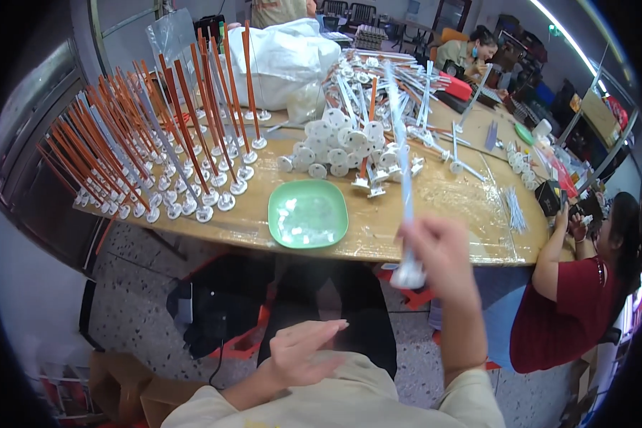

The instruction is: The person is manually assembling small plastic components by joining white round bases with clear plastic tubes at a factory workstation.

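Observation:
My right hand (439,253) is closed around a long pale blue-white rod (404,171), held nearly upright past the table's front edge. A white base piece (408,275) shows at its lower end, just under my fist; both are slightly blurred. Over my lap, my left hand (303,353) is held with its fingers stretched out and nothing visible in it. A green square dish (308,214) sits on the table in front of me, nearest to neither hand's grip. Behind it lies a heap of white round discs (328,146).
Many orange and grey rods on round white bases (204,214) stand upright across the table's left. Pale rods (385,78) are piled behind the discs, beside a white plastic sack (285,60). A person in a red top (563,314) sits close on the right; another works farther back.

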Demonstrator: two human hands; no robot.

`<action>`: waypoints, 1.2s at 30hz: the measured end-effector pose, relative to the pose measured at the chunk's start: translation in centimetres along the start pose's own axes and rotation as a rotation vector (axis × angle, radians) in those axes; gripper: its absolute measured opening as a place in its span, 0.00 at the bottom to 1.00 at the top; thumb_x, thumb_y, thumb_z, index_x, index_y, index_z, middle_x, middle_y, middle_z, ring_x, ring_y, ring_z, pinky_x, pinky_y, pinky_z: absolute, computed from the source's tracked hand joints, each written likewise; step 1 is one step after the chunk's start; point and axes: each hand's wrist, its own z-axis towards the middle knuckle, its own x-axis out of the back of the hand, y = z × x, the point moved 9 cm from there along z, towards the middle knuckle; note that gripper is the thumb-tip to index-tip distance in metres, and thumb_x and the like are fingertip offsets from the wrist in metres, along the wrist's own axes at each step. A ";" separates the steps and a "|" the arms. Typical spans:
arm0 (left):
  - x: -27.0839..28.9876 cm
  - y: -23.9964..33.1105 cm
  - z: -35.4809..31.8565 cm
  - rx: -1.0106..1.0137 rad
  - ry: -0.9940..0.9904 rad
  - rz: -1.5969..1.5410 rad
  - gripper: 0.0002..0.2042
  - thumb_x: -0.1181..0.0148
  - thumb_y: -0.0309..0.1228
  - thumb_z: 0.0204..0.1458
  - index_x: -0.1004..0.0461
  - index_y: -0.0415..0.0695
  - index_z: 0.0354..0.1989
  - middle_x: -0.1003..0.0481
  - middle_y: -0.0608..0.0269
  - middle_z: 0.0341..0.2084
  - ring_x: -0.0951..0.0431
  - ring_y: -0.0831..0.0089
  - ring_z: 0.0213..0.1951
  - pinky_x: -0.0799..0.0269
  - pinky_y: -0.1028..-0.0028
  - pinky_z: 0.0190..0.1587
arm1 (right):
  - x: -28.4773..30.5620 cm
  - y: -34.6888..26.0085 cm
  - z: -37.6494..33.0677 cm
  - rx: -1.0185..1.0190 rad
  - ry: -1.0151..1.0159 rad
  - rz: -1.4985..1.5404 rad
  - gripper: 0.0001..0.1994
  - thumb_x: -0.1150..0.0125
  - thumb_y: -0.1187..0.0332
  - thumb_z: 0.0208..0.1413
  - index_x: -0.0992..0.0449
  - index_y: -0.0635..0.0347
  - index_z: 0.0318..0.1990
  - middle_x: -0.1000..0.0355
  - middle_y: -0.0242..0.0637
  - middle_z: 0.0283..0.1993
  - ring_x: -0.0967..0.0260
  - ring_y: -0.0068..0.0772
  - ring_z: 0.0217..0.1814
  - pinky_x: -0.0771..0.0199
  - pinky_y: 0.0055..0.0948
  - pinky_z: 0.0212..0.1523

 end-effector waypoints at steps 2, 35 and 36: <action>0.6 -1.0 0.4 0.019 -0.004 0.070 0.19 0.31 0.25 0.42 0.23 0.32 0.45 0.19 0.45 0.34 0.16 0.55 0.34 0.20 0.68 0.39 | 2.6 -0.2 7.4 0.054 -0.007 -0.102 0.14 0.38 0.61 0.58 0.19 0.64 0.29 0.32 0.24 0.19 0.40 0.13 0.20 0.43 0.20 0.22; -2.3 -30.6 -18.9 0.840 -0.011 0.362 0.05 0.38 0.30 0.46 0.21 0.42 0.25 0.24 0.52 0.20 0.23 0.54 0.27 0.29 0.62 0.36 | 21.7 21.3 9.9 0.105 1.166 -0.510 0.13 0.34 0.66 0.52 0.23 0.62 0.20 0.30 0.34 0.14 0.34 0.25 0.16 0.35 0.27 0.22; -2.3 -30.7 -19.2 0.840 -0.012 0.366 0.05 0.38 0.30 0.46 0.21 0.42 0.25 0.24 0.52 0.20 0.23 0.54 0.27 0.29 0.62 0.36 | 21.5 21.4 10.0 0.105 1.169 -0.517 0.12 0.35 0.66 0.51 0.23 0.62 0.20 0.30 0.34 0.14 0.34 0.27 0.15 0.34 0.28 0.22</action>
